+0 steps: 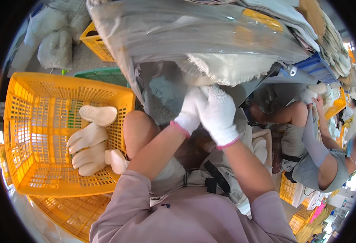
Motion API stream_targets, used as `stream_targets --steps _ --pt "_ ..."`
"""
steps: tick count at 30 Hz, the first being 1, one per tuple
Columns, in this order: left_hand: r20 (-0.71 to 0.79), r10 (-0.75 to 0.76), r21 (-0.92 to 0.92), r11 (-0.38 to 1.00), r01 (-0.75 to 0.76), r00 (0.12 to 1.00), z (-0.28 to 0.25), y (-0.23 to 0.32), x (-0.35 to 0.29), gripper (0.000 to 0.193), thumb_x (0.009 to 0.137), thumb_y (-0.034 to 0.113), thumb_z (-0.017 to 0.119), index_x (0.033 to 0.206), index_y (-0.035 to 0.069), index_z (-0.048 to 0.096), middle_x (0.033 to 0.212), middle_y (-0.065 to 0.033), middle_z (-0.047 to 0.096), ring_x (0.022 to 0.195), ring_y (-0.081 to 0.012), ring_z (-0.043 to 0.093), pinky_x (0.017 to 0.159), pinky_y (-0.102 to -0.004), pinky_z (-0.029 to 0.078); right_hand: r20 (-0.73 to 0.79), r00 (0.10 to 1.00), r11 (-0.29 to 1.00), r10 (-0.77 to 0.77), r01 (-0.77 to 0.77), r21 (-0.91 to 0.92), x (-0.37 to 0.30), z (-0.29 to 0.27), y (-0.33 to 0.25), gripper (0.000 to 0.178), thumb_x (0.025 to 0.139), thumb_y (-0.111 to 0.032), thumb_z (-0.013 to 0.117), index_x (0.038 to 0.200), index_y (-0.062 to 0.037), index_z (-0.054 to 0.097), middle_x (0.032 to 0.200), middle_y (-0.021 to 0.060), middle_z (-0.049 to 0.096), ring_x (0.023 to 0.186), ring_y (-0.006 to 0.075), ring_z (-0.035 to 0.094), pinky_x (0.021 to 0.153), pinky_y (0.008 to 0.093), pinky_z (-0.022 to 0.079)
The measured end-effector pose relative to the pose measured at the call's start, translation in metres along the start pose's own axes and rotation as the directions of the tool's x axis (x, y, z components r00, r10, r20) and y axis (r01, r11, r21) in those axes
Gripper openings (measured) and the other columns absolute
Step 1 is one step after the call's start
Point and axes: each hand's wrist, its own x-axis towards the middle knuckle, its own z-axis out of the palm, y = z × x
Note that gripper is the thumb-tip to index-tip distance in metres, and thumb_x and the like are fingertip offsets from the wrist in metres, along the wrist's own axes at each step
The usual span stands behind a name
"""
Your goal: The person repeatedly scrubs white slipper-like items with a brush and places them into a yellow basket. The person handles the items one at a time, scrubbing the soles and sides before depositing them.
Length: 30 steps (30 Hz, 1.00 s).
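My left hand [191, 108] and my right hand [217, 112] wear white knit gloves with pink cuffs and press together in front of me. Both are closed on a smooth cream piece [195, 80], mostly hidden by the gloves; its colour and surface resemble the shoe soles nearby. It meets the lower edge of a frayed cream cloth [230, 67], just beyond my fingers. Over the cloth hangs grey plastic sheeting [166, 36]. To my left, several cream shoe soles [89, 137] lie in a yellow plastic basket [20, 162].
Another yellow crate [70, 212] sits under the basket, and a green one [105, 75] stands behind it. Cream pieces lie in a container [260, 150] by my right forearm. A co-worker [324, 162] sits close on the right. Full plastic bags [55, 50] stand at far left.
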Motion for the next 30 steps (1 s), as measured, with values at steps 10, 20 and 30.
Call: stream_targets --steps 10,20,30 --pt "0.027 -0.663 -0.788 0.446 0.424 0.748 0.004 0.041 0.025 0.072 0.100 0.072 0.052 0.118 0.003 0.062 0.091 -0.0194 0.068 0.070 -0.0289 0.067 0.057 -0.0463 0.058 0.851 0.438 0.570 0.290 -0.793 0.214 0.014 -0.062 -0.029 0.058 0.089 -0.016 0.070 0.143 0.0017 0.055 0.131 0.0181 0.070 0.116 0.0240 0.071 0.093 0.0320 0.057" --pt "0.234 -0.622 -0.746 0.377 0.548 0.747 -0.003 0.037 0.025 0.068 0.102 0.072 0.050 0.113 0.007 0.064 0.094 -0.0105 0.067 0.082 -0.0230 0.066 0.074 -0.0397 0.056 0.426 0.870 0.742 0.248 -0.453 0.493 0.011 -0.036 -0.045 0.037 0.094 -0.029 0.071 0.119 -0.0015 0.069 0.117 0.0133 0.072 0.107 0.0185 0.071 0.088 0.0345 0.057" --pt "-0.190 -0.594 -0.681 0.653 0.330 0.782 0.018 0.056 -0.030 0.055 0.109 0.054 0.055 0.128 0.002 0.061 0.111 -0.0086 0.071 0.097 -0.0203 0.067 0.087 -0.0352 0.055 0.714 0.572 0.141 0.404 -0.810 0.570 -0.050 -0.054 -0.016 0.068 0.084 -0.021 0.077 0.145 0.0002 0.054 0.105 0.0043 0.070 0.091 0.0114 0.069 0.083 0.0306 0.058"
